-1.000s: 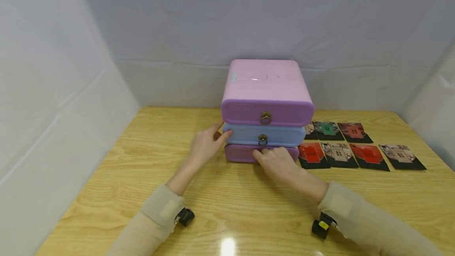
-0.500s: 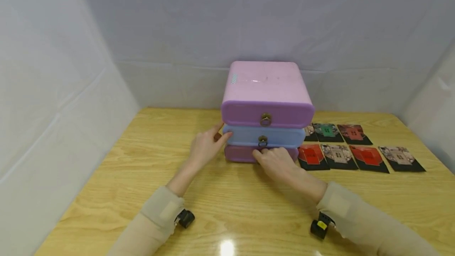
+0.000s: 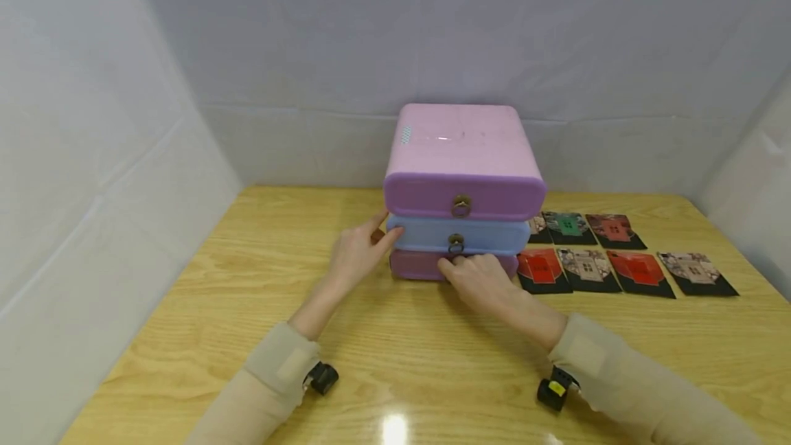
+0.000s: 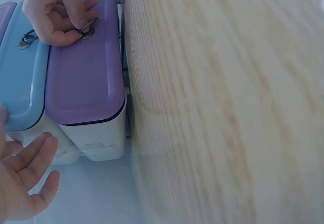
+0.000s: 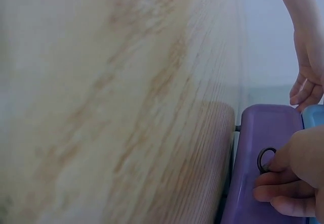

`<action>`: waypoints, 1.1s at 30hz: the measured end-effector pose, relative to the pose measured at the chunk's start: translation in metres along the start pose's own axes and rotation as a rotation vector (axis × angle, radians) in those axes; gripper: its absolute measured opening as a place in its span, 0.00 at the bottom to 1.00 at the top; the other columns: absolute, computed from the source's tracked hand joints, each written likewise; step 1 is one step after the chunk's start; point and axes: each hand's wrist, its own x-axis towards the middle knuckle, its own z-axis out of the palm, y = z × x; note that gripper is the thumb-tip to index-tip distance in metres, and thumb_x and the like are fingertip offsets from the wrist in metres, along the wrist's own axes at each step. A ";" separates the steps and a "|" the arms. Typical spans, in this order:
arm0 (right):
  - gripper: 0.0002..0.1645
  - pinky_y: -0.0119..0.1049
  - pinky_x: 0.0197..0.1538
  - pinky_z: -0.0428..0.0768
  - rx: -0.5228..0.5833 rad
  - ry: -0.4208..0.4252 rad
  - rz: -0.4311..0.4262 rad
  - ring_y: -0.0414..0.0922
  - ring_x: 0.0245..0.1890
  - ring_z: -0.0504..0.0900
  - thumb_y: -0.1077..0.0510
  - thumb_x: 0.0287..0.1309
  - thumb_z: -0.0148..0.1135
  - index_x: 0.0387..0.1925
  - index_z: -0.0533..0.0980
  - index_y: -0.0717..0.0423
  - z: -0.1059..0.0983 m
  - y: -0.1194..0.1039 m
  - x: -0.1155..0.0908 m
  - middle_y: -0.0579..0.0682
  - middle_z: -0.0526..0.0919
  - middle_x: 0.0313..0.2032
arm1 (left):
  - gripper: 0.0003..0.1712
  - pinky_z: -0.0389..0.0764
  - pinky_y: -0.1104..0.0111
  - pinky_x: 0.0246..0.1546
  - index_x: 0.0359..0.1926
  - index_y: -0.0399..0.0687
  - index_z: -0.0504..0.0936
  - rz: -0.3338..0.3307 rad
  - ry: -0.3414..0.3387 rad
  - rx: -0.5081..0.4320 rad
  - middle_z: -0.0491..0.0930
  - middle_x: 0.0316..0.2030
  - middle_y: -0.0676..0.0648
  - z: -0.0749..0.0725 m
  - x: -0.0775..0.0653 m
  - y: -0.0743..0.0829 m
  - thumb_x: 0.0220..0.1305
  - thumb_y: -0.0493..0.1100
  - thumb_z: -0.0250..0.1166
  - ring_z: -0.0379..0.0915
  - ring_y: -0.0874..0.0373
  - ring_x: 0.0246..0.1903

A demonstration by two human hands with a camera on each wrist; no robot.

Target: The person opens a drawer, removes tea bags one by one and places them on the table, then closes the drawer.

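A stacked drawer unit (image 3: 465, 139) has a pink body and three fronts: a purple top drawer (image 3: 420, 198), a blue middle drawer (image 3: 426, 233) and a purple bottom drawer (image 3: 417, 265). Each front has a metal ring pull. My right hand (image 3: 485, 283) pinches the bottom drawer's ring pull (image 5: 263, 158) between thumb and fingers. At the unit's left side is my left hand (image 3: 355, 253), its thumb on the left end of the blue front. The left fingers (image 4: 38, 155) are loosely bent, apart from the bottom drawer in the left wrist view.
Several patterned square cards or packets lie in two rows right of the unit, among them a green one (image 3: 570, 226) and a red one (image 3: 640, 272). They rest on the wooden table (image 3: 259, 253). White cloth (image 3: 321, 53) hangs behind and at both sides.
Both hands keep nearly the same places. The bottom drawer's front looks slightly farther back, and the dark line above it has faded. The head view has shifted a little.
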 end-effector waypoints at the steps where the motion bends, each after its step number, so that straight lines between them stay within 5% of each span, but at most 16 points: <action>1: 0.12 0.36 0.09 0.62 0.003 -0.002 -0.001 0.42 0.09 0.65 0.64 0.52 0.61 0.21 0.66 0.53 0.000 0.000 0.000 0.47 0.68 0.13 | 0.29 0.77 0.62 0.27 0.58 0.39 0.73 0.002 0.003 0.001 0.83 0.27 0.45 0.000 0.000 0.000 0.62 0.53 0.60 0.79 0.54 0.25; 21: 0.10 0.35 0.09 0.59 0.037 0.014 -0.033 0.41 0.09 0.64 0.60 0.53 0.62 0.23 0.68 0.53 0.005 0.009 -0.006 0.47 0.71 0.17 | 0.28 0.75 0.65 0.22 0.58 0.38 0.73 0.045 -0.042 0.043 0.82 0.24 0.46 0.004 0.002 -0.005 0.62 0.50 0.61 0.77 0.57 0.20; 26: 0.10 0.35 0.10 0.60 0.044 0.042 -0.050 0.42 0.10 0.67 0.57 0.49 0.67 0.28 0.73 0.53 0.004 0.012 -0.014 0.47 0.74 0.19 | 0.29 0.73 0.68 0.21 0.58 0.37 0.74 0.016 -0.148 0.048 0.82 0.24 0.47 0.001 0.002 -0.007 0.64 0.54 0.59 0.73 0.59 0.19; 33: 0.07 0.33 0.11 0.59 0.146 0.018 0.022 0.41 0.12 0.66 0.58 0.49 0.67 0.30 0.76 0.52 -0.007 0.016 -0.027 0.45 0.74 0.21 | 0.37 0.78 0.59 0.39 0.63 0.34 0.65 -0.038 -0.461 0.134 0.80 0.42 0.38 -0.014 0.002 -0.016 0.65 0.58 0.55 0.78 0.49 0.40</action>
